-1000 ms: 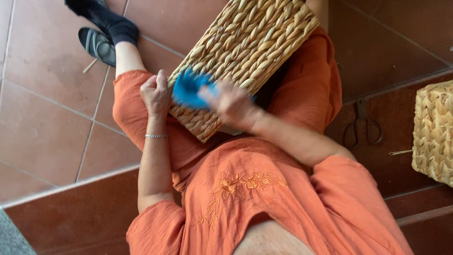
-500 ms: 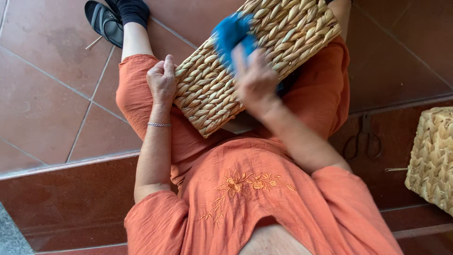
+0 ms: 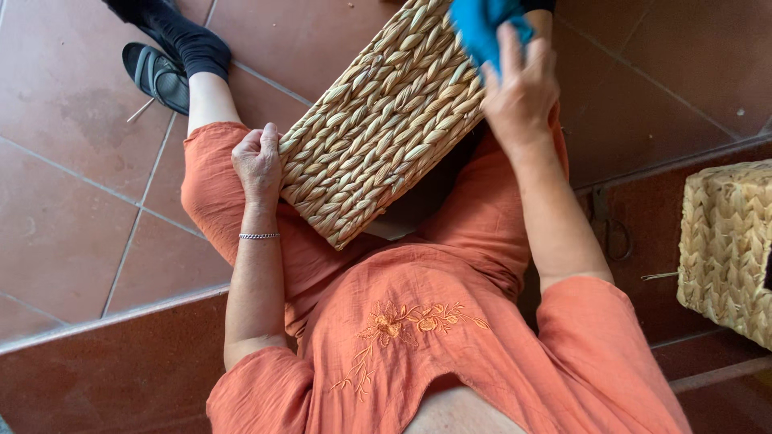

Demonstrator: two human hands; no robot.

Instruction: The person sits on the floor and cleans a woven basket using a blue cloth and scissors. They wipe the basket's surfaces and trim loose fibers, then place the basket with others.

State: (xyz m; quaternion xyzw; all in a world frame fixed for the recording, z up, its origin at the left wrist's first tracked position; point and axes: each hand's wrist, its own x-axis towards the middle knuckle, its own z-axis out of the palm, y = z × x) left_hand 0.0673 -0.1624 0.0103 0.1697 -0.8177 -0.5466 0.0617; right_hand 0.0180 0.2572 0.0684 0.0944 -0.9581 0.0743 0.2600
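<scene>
Tiled floor (image 3: 72,161) underfoot; your left hand (image 3: 257,161) is fisted, bracing the basket (image 3: 378,128), right hand (image 3: 519,88) is gripping the cloth (image 3: 482,24). Keep the weave steady, follow the strands.

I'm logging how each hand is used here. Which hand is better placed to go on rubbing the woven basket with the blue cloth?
The right hand: it grips the blue cloth against the woven basket. The left hand is closed on the basket's near edge, steadying it on the lap.

Rough woven straw basket (image 3: 378,128), soft blue cloth (image 3: 482,28), matt terracotta floor tiles (image 3: 72,161)
</scene>
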